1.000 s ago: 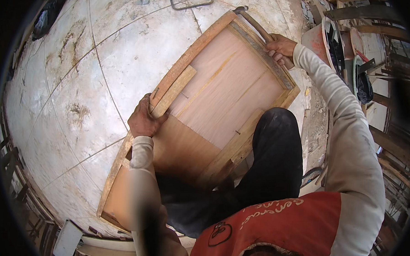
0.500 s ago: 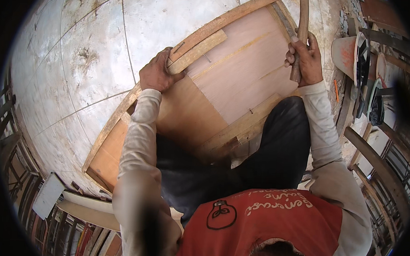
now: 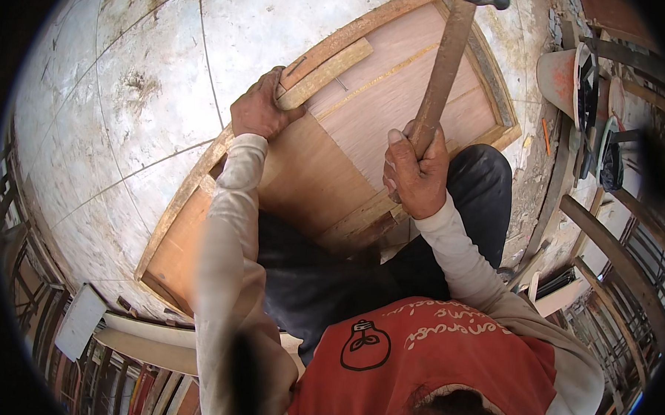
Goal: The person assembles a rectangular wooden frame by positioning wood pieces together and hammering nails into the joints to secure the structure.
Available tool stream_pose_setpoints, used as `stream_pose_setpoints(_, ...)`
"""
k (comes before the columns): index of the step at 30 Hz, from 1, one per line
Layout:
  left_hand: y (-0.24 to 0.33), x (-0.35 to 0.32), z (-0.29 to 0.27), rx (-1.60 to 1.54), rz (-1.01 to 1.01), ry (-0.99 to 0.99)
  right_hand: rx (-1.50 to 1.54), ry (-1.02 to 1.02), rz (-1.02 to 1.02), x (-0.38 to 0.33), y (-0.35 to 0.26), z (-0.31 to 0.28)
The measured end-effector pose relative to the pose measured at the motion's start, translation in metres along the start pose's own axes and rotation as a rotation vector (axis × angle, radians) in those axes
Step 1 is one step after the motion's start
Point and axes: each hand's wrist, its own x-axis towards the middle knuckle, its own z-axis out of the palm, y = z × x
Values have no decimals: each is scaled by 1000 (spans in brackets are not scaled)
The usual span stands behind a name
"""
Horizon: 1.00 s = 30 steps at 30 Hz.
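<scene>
A curved wooden frame point(image 3: 376, 24) with a plywood panel point(image 3: 350, 134) leans across my lap. My left hand point(image 3: 262, 109) is closed around its upper rail, at the near end of a short wooden strip point(image 3: 327, 72) that lies along the rail's inner side. A thin nail point(image 3: 341, 83) sticks out from that strip. My right hand point(image 3: 419, 170) grips the lower handle of a hammer point(image 3: 446, 71), held up over the panel. The hammer's dark metal head is at the top edge of the view, partly cut off.
Worn, stained white floor tiles point(image 3: 154, 44) spread beyond the frame. At the right are a red-and-white bucket-like container point(image 3: 559, 76), an orange pencil-like stick point(image 3: 545, 137) and wooden pieces. A pale board point(image 3: 80, 321) and stacked timber lie at the lower left.
My right hand has moved left and nearer to me, bringing the hammer over the panel, and its head has come into view. The left hand and frame have barely shifted.
</scene>
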Motion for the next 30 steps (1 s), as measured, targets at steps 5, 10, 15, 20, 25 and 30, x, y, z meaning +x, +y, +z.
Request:
stream_pose_setpoints(5,3,5,-7,-27,-10,-54,-200,-206,520,9,18,8)
stream_pose_setpoints(10,-3,3,3,5,2,2,18,58,-51,11,-26,7)
stream_pose_setpoints(15,1,3,-2,-33,39,-19,-315,-246,479,6,23,3)
stream_pose_setpoints(20,-2,3,1,25,-10,-1,-67,-67,140,13,-20,5)
stream_pose_setpoints(25,4,6,-2,-4,18,-9,-342,-53,73,-1,49,1)
stream_pose_setpoints(30,-7,-1,7,1,25,12,-35,-118,314,18,-7,8)
